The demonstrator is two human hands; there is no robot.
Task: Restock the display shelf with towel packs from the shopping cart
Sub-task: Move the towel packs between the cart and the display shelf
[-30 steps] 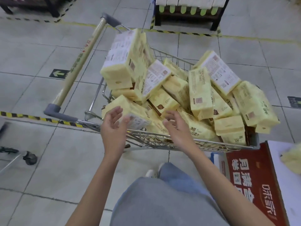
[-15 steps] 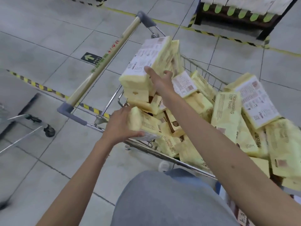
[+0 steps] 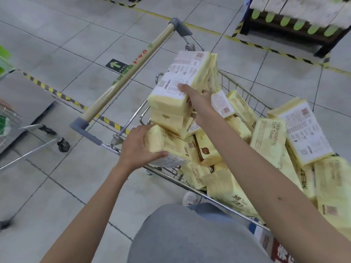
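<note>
A wire shopping cart (image 3: 238,86) stands in front of me, heaped with several pale yellow towel packs (image 3: 267,143). My left hand (image 3: 136,147) grips one small yellow pack (image 3: 167,145) at the cart's near left corner. My right hand (image 3: 197,99) reaches further in and holds the tall stack of packs (image 3: 182,82) with a white printed label, near the cart's handle end. The display shelf (image 3: 296,21) with white packs and green tags stands at the top right, beyond the yellow-black floor tape.
The cart's wooden push handle (image 3: 129,74) runs diagonally on the left. Another cart (image 3: 28,130) with a caster wheel stands at the far left. A red printed carton (image 3: 279,247) sits at the bottom right. Tiled floor carries a green arrow marker (image 3: 116,65).
My left hand closed on the small pack. My right hand rose from the heap to the tall labelled stack. The view swung left.
</note>
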